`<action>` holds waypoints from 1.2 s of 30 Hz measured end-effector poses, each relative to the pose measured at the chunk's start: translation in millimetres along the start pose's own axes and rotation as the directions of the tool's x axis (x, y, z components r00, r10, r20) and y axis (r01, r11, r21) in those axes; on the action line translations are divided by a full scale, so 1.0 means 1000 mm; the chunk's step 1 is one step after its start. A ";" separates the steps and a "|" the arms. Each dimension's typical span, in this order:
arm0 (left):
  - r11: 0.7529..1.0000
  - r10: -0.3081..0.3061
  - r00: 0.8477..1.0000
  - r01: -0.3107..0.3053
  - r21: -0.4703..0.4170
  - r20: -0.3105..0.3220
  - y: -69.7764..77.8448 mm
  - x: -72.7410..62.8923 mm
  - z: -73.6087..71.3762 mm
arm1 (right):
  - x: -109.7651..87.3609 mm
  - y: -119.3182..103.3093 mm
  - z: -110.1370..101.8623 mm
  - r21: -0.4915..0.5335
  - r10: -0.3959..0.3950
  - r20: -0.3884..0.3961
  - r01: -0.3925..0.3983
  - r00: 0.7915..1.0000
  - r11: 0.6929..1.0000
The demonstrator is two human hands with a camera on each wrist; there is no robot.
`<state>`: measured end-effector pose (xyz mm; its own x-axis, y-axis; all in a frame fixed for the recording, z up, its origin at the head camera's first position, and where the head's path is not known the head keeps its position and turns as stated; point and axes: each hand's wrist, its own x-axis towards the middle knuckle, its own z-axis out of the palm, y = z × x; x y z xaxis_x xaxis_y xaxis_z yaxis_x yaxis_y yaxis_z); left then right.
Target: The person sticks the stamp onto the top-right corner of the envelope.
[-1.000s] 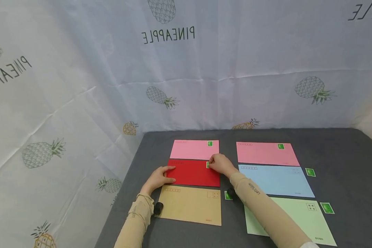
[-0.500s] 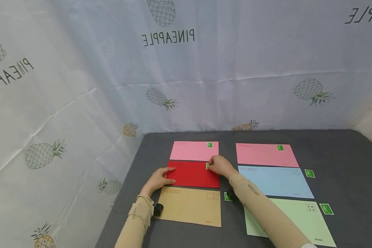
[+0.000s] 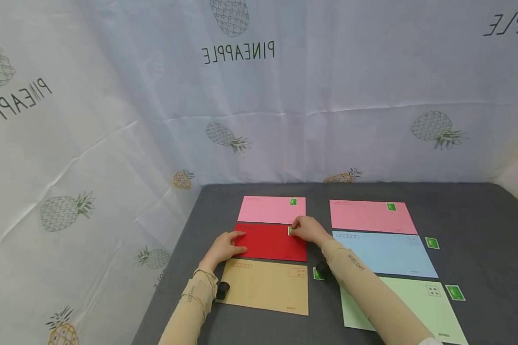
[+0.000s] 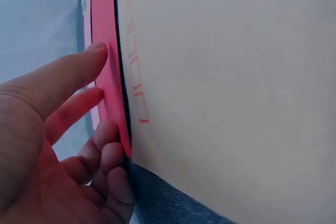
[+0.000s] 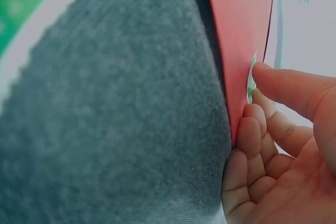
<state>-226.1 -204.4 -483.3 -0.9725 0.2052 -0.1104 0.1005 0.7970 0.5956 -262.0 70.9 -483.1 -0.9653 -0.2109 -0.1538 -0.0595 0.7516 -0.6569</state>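
A red envelope (image 3: 265,245) lies in the left column on the dark table. My left hand (image 3: 222,247) rests at its left end, thumb and forefinger spread over the red paper; in the left wrist view the other fingers curl loosely beside the envelope's edge. At the envelope's upper right corner my right hand (image 3: 309,230) pinches a small green stamp (image 3: 289,231) between thumb and forefinger. Seen from the right wrist, the stamp (image 5: 252,80) stands slightly tilted against the red paper, partly hidden by the fingertips.
Above the red envelope lies a pink envelope (image 3: 263,210), below it a tan envelope (image 3: 267,287). The right column holds another pink envelope (image 3: 367,218), a blue envelope (image 3: 380,254) and a light green envelope (image 3: 414,302), partly under the right forearm. Loose stamps (image 3: 455,293) lie beside envelopes.
Both hands keep nearly the same places on the red envelope, the right still pinching the stamp. Only the head view shifts slightly.
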 end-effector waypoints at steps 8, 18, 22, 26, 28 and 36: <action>0.999 0.035 0.999 -0.036 0.013 0.010 0.011 -0.002 -0.002 | -0.004 0.003 -0.007 0.059 -0.032 0.018 0.031 0.999 0.998; 0.994 0.113 0.993 -0.113 -0.009 0.016 0.035 0.003 0.003 | -0.002 0.015 -0.020 0.083 -0.080 0.036 0.077 0.996 0.994; 0.992 0.122 0.992 -0.122 -0.028 0.013 0.046 0.005 0.009 | -0.006 0.017 -0.027 0.100 -0.083 0.032 0.080 0.996 0.992; 0.991 0.123 0.992 -0.123 -0.049 0.006 0.058 0.009 0.016 | -0.010 0.023 -0.034 0.133 -0.101 0.043 0.094 0.994 0.987; 0.990 0.132 0.991 -0.132 -0.051 0.004 0.064 0.011 0.019 | -0.012 0.028 -0.038 0.147 -0.118 0.051 0.110 0.992 0.983; 0.980 0.190 0.982 -0.188 -0.070 0.021 0.086 0.020 0.037 | -0.021 0.047 -0.055 0.150 -0.142 0.063 0.131 0.988 0.980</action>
<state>-229.4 -110.6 -464.3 -0.9311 0.3646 -0.0119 0.2665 0.7023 0.6602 -258.4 145.2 -470.4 -0.9292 -0.3544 -0.1052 -0.1468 0.6149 -0.7749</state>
